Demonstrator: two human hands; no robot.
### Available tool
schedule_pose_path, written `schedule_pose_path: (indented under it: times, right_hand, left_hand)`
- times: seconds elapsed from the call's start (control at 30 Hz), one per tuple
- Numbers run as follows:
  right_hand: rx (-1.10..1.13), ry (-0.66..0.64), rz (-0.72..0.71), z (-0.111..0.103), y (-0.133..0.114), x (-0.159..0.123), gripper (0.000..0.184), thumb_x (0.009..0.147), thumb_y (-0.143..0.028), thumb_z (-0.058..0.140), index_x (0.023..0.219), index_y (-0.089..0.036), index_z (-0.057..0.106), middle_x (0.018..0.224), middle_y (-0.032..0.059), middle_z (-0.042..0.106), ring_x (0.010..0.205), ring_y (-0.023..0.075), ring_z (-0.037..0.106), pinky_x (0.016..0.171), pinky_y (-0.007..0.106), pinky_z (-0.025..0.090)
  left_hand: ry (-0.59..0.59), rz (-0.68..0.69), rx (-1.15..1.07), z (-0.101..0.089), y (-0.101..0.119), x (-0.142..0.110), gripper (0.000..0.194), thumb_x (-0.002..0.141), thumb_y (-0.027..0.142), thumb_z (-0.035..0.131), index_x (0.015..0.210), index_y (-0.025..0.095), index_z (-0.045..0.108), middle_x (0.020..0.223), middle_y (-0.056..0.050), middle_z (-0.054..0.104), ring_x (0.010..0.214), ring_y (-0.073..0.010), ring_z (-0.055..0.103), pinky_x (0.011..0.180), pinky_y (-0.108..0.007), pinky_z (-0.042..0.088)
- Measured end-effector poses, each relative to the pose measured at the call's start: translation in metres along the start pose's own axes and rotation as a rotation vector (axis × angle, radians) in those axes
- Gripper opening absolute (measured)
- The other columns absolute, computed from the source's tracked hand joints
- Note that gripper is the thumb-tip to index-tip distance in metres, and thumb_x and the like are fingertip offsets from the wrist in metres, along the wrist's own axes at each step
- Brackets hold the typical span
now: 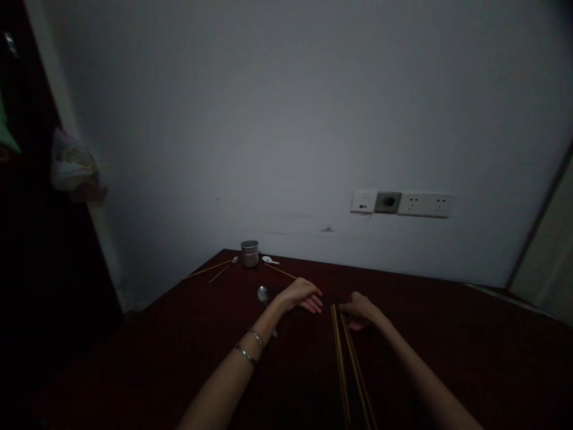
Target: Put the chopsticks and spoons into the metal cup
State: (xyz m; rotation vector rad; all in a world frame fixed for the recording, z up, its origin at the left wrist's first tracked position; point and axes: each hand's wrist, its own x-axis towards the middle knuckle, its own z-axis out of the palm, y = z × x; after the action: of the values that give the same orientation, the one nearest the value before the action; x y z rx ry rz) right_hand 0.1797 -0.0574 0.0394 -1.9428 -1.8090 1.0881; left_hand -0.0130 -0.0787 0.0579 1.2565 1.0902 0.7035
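My left hand point(302, 294) hovers over the dark red table with its fingers stretched out and holds nothing. Long wooden chopsticks point(339, 358) lie just right of it, pointing toward me. My right hand point(359, 309) has its fingers bent in at the far end of a second group of chopsticks point(357, 364), which it grips. A metal spoon point(262, 294) lies behind my left forearm, its handle partly covered. One more chopstick point(280, 270) runs toward the back of my left hand.
At the far left corner of the table point(425, 316) stands a metal cup point(249, 254). Beside it lie a white spoon point(270, 260), a long-handled spoon point(224, 269) and a chopstick point(206, 271). The wall behind carries sockets point(423, 204). A plastic bag point(74, 161) hangs at left.
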Motion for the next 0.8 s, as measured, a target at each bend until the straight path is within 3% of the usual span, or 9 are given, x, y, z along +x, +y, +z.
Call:
schedule_pose_path:
  times: [0.1, 0.2, 0.3, 0.4, 0.5, 0.6, 0.7, 0.8]
  right_hand:
    - [0.006, 0.011, 0.012, -0.008, -0.003, 0.013, 0.021, 0.072, -0.030, 0.057, 0.080, -0.011, 0.055, 0.051, 0.0066, 0.061, 0.045, 0.0183, 0.061, 0.040, 0.024, 0.047]
    - [-0.051, 0.108, -0.069, -0.017, -0.015, 0.028, 0.015, 0.074, -0.027, 0.054, 0.076, -0.013, 0.057, 0.054, 0.0066, 0.062, 0.047, 0.0159, 0.061, 0.043, 0.021, 0.044]
    - [-0.165, 0.239, -0.284, -0.017, -0.034, 0.042, 0.011, 0.072, -0.023, 0.053, 0.068, -0.014, 0.059, 0.063, 0.0074, 0.065, 0.057, 0.0150, 0.063, 0.050, 0.019, 0.042]
    - [-0.248, 0.320, -0.448, -0.006, -0.056, 0.056, 0.010, 0.071, -0.020, 0.053, 0.069, -0.016, 0.062, 0.073, 0.0072, 0.066, 0.072, 0.0162, 0.063, 0.060, 0.020, 0.040]
    - [-0.308, 0.326, -0.530, 0.014, -0.078, 0.068, 0.015, 0.073, -0.020, 0.050, 0.078, -0.016, 0.063, 0.082, 0.0076, 0.066, 0.081, 0.0167, 0.062, 0.067, 0.021, 0.039]
    - [-0.431, 0.292, -0.597, 0.034, -0.100, 0.078, 0.021, 0.077, -0.020, 0.045, 0.089, -0.016, 0.062, 0.091, 0.0094, 0.065, 0.087, 0.0174, 0.060, 0.071, 0.022, 0.039]
    - [-0.563, 0.215, -0.668, 0.052, -0.119, 0.086, 0.023, 0.080, -0.019, 0.042, 0.090, -0.014, 0.062, 0.097, 0.0110, 0.063, 0.092, 0.0182, 0.058, 0.074, 0.023, 0.039]
    - [-0.607, 0.173, -0.702, 0.069, -0.134, 0.095, 0.023, 0.080, -0.023, 0.046, 0.092, -0.013, 0.062, 0.103, 0.0128, 0.059, 0.096, 0.0195, 0.056, 0.078, 0.025, 0.039]
  left_hand:
    - [0.023, 0.071, 0.050, -0.006, 0.015, -0.007, 0.015, 0.073, 0.024, 0.051, 0.079, 0.011, 0.056, 0.062, -0.007, 0.066, 0.053, -0.0167, 0.064, 0.048, -0.024, 0.050]
    - [0.095, 0.139, 0.118, -0.024, 0.035, -0.017, 0.018, 0.074, 0.027, 0.050, 0.083, 0.012, 0.057, 0.067, -0.007, 0.066, 0.052, -0.0145, 0.063, 0.046, -0.021, 0.048]
    - [0.252, 0.202, 0.226, -0.062, 0.053, -0.029, 0.020, 0.075, 0.028, 0.050, 0.084, 0.012, 0.058, 0.068, -0.007, 0.066, 0.046, -0.0110, 0.059, 0.041, -0.018, 0.043]
    - [0.539, 0.264, 0.359, -0.121, 0.059, -0.042, 0.020, 0.076, 0.028, 0.049, 0.083, 0.012, 0.059, 0.065, -0.005, 0.064, 0.037, -0.0072, 0.050, 0.037, -0.017, 0.036]
    - [0.840, 0.250, 0.456, -0.192, 0.047, -0.054, 0.026, 0.080, 0.030, 0.043, 0.087, 0.012, 0.059, 0.063, -0.004, 0.062, 0.038, -0.0077, 0.047, 0.039, -0.018, 0.036]
    - [1.081, 0.108, 0.665, -0.256, 0.021, -0.071, 0.024, 0.078, 0.030, 0.047, 0.089, 0.012, 0.060, 0.072, -0.007, 0.064, 0.058, -0.0130, 0.057, 0.051, -0.020, 0.040]
    - [1.140, -0.104, 0.956, -0.301, -0.008, -0.090, 0.025, 0.074, 0.030, 0.054, 0.092, 0.013, 0.059, 0.090, -0.009, 0.065, 0.082, -0.0195, 0.058, 0.064, -0.023, 0.042]
    - [1.071, -0.213, 1.120, -0.324, -0.032, -0.105, 0.028, 0.073, 0.025, 0.055, 0.098, 0.012, 0.058, 0.102, -0.013, 0.062, 0.093, -0.0244, 0.057, 0.072, -0.027, 0.042]
